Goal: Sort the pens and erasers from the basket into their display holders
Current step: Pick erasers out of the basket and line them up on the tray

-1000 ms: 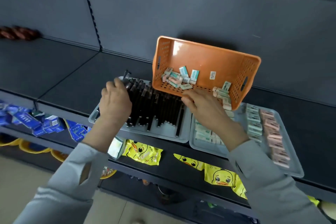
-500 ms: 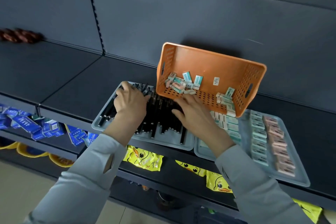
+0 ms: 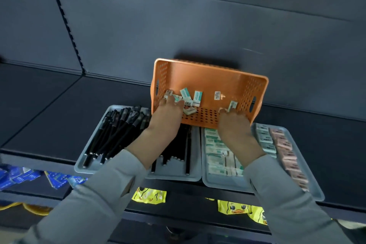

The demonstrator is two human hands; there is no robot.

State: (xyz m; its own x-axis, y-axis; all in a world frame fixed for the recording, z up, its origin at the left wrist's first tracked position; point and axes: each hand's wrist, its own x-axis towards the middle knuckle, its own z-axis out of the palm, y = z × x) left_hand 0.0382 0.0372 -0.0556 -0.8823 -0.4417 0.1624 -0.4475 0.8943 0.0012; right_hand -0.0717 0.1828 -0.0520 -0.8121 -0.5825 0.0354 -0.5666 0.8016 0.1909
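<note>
- Orange plastic basket (image 3: pixel 237 85) stands tipped up on its long side at the far edge of the dark shelf (image 3: pixel 49 115), its open mouth facing the person
- Loose erasers (image 3: pixel 197 97) lie in the basket, most at its left end and one standing at the right (image 3: pixel 232 105)
- Left hand (image 3: pixel 168 117) reaches forward, back upward, into the basket's left end with its fingertips among the erasers; whether it grips one cannot be told
- Right hand (image 3: pixel 234 125) reaches in the same way into the right end, fingertips touching the standing eraser; its hold cannot be told either
- Both forearms in grey sleeves (image 3: pixel 103 194) stretch out over the two grey trays
- Left tray (image 3: pixel 83 162) holds black pens (image 3: pixel 111 132), lying lengthwise, some of them crossed
- Right tray (image 3: pixel 316 190) holds rows of green-and-white erasers (image 3: pixel 215 144) and a pink row (image 3: pixel 287 152) on its right side
- Yellow duck packets (image 3: pixel 148 195) and blue packets (image 3: pixel 19 176) lie on the lower shelf
</note>
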